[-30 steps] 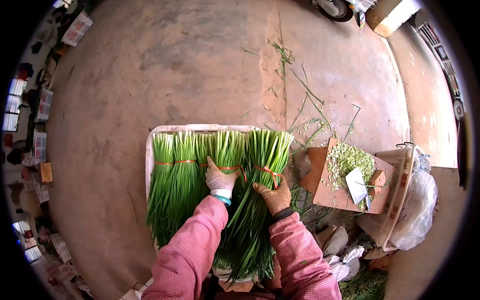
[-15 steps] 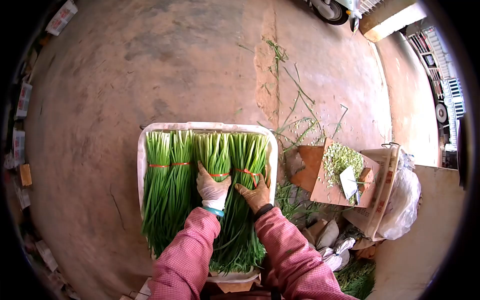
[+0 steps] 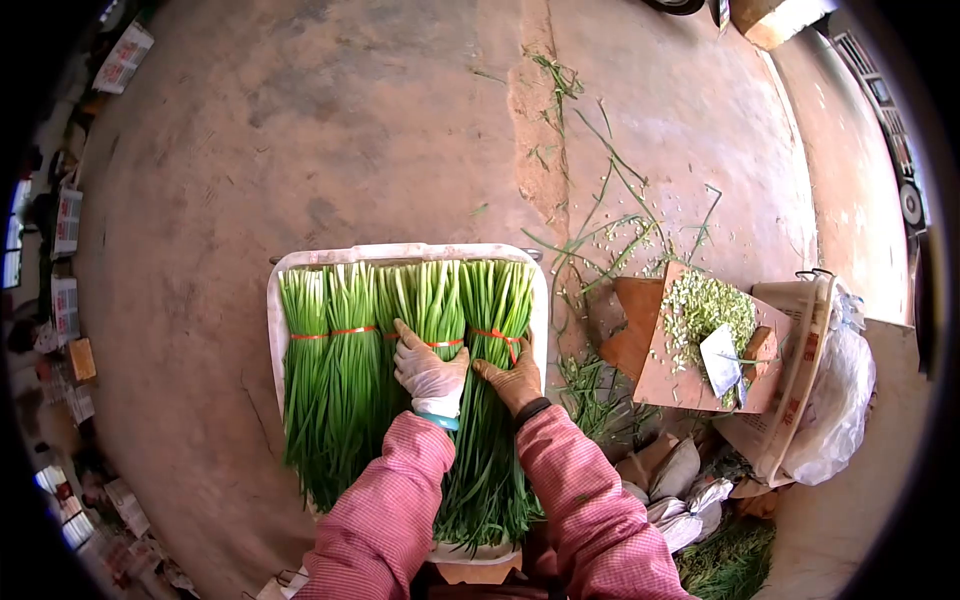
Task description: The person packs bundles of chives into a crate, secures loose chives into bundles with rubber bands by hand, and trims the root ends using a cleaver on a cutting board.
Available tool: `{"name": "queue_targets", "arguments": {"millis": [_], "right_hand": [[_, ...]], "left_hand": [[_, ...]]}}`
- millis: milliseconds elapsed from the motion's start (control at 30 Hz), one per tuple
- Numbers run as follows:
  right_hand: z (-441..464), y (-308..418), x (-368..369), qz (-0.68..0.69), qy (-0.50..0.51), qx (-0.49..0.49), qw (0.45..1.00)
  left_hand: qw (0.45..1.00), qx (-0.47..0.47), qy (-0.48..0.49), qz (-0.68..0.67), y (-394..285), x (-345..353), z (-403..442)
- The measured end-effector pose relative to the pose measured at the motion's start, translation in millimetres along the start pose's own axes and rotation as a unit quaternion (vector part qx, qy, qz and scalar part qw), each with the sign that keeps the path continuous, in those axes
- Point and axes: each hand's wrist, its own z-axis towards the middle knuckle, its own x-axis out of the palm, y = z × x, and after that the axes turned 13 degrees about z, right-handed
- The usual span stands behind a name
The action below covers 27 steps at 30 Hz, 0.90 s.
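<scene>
Several bundles of green stalks tied with red bands stand side by side in a white tub, pale cut ends toward the far rim. My left hand, in a pale glove, lies with fingers apart on the middle bundle, just at its red band. Against the rightmost bundle, my right hand rests in a tan, stained glove, its thumb spread on the stalks below the band. Its other fingers are partly hidden at the tub's right wall.
To the right, a board carries chopped pale bits, a blade and a brown block. Beyond it is a container with a clear plastic bag. Loose stalks lie on the floor. White boxes line the left edge.
The rightmost bundle, earlier overhanging the tub's right rim, now sits inside against the other bundles. Both hands moved with it and stay on the bundles. The view has shifted.
</scene>
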Motion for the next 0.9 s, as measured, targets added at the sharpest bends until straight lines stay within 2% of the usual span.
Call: {"name": "queue_targets", "arguments": {"millis": [33, 67, 133, 167, 200, 267, 333, 467, 533, 567, 633, 667, 700, 733, 833, 867, 900], "right_hand": [[-1, 3, -2, -0.021, 0.011, -0.02, 1.0], [-7, 10, -4, -0.02, 0.012, -0.021, 1.0], [-21, 21, -3, 0.01, 0.01, -0.045, 0.999], [-28, 27, 0, -0.071, -0.031, -0.063, 0.995], [-34, 38, 5, -0.054, -0.045, -0.083, 0.994], [-30, 37, 23, -0.181, -0.118, -0.203, 0.955], [-32, 30, 30, -0.169, -0.118, -0.185, 0.961], [-21, 11, 34, -0.15, -0.138, -0.221, 0.954], [-16, 1, 34, -0.136, -0.136, -0.152, 0.969], [-11, -4, 33, -0.136, -0.142, -0.182, 0.963], [-2, -9, 33, -0.094, -0.124, -0.179, 0.972], [-3, -8, 32, -0.051, -0.105, -0.172, 0.978], [-7, -5, 29, -0.115, -0.121, -0.246, 0.955], [-6, -13, 30, -0.157, -0.137, -0.266, 0.941], [-14, -8, 26, -0.166, -0.124, -0.248, 0.946], [-17, 2, 23, -0.151, -0.093, -0.165, 0.97], [-18, 4, 15, -0.148, -0.068, -0.178, 0.971]], "left_hand": [[0.998, 0.042, 0.035, -0.045, 12, -4, -5], [0.989, 0.102, 0.014, -0.103, 25, -2, -16], [0.974, 0.204, -0.09, -0.032, 43, -1, -39], [0.965, 0.235, -0.116, 0.004, 48, -4, -50], [0.967, 0.236, -0.094, 0.033, 53, 1, -57], [0.966, 0.245, -0.069, 0.05, 54, 16, -68], [0.949, 0.28, -0.086, 0.113, 59, 36, -73], [0.93, 0.273, -0.124, 0.213, 53, 64, -71], [0.936, 0.281, -0.126, 0.168, 52, 74, -68], [0.937, 0.282, -0.123, 0.165, 53, 88, -68], [0.908, 0.266, -0.237, 0.221, 51, 111, -60], [0.91, 0.263, -0.234, 0.218, 50, 117, -59], [0.915, 0.264, -0.226, 0.204, 51, 121, -61], [0.92, 0.262, -0.22, 0.192, 53, 118, -64], [0.924, 0.268, -0.23, 0.143, 50, 103, -65], [0.926, 0.266, -0.233, 0.129, 48, 95, -67], [0.94, 0.275, -0.181, 0.089, 50, 86, -73]]}}
